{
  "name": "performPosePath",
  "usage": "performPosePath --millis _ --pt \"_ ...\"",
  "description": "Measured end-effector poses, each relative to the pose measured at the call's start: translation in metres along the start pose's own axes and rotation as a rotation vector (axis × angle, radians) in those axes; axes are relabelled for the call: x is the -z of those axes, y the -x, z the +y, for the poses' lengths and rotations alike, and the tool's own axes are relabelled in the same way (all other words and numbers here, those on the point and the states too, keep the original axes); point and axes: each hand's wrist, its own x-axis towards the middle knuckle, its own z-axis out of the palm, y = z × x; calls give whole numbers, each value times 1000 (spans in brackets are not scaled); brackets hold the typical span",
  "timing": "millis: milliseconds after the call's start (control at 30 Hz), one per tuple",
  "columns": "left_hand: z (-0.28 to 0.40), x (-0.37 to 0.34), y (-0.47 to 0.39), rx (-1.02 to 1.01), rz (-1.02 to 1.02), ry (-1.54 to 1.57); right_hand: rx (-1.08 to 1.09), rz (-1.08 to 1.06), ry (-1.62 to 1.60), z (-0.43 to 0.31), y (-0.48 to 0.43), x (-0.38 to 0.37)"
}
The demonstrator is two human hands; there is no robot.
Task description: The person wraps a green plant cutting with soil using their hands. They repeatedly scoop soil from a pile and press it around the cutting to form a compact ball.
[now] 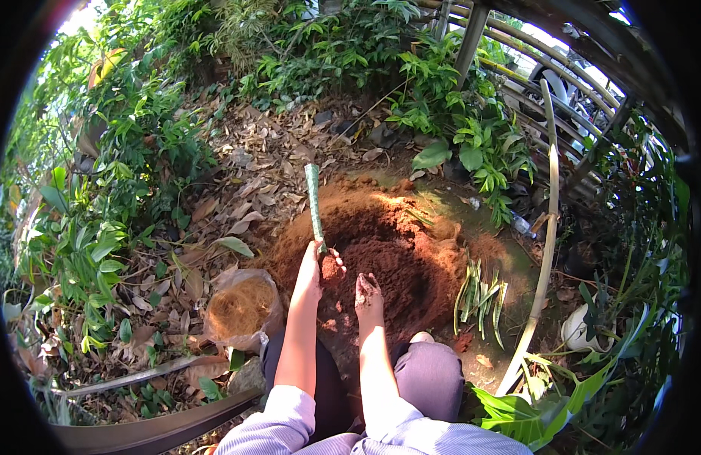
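My left hand [314, 264] grips the lower end of a long, mottled green snake plant leaf [313, 199], which stands nearly upright. A ball of reddish-brown soil [331, 268] sits at its base, against my palm and fingers. Close by on the right, my right hand [368, 293] hovers over the soil pile, its curled fingers coated in dirt. Whether it holds any soil cannot be made out. Beneath both hands spreads a mound of dark red-brown soil [396, 267] with lighter fibrous material around its rim. Several cut green leaf strips [480, 298] lie to its right.
A clear plastic bag [273, 318] of tan coconut fibre [242, 307] stands by my left knee. A long bamboo pole [546, 244] lies to the right, near a white pot [586, 327] and a plastic bottle [522, 225]. Dry leaves [259, 153] and shrubs surround the spot.
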Motion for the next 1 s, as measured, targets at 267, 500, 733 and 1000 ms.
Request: performPosePath --millis 267,500,733,1000 --pt "-6 -8 -2 -17 -12 -13 -28 -7 -40 -7 11 2" --pt "-14 -13 -5 6 25 -23 -68 -70 -115 -10 -1 11" --pt "-17 -14 -10 -11 55 -81 -136 -190 -209 -10 -16 16" --pt "-17 -13 -12 12 -13 -43 -202 -273 -282 -9 -24 21"
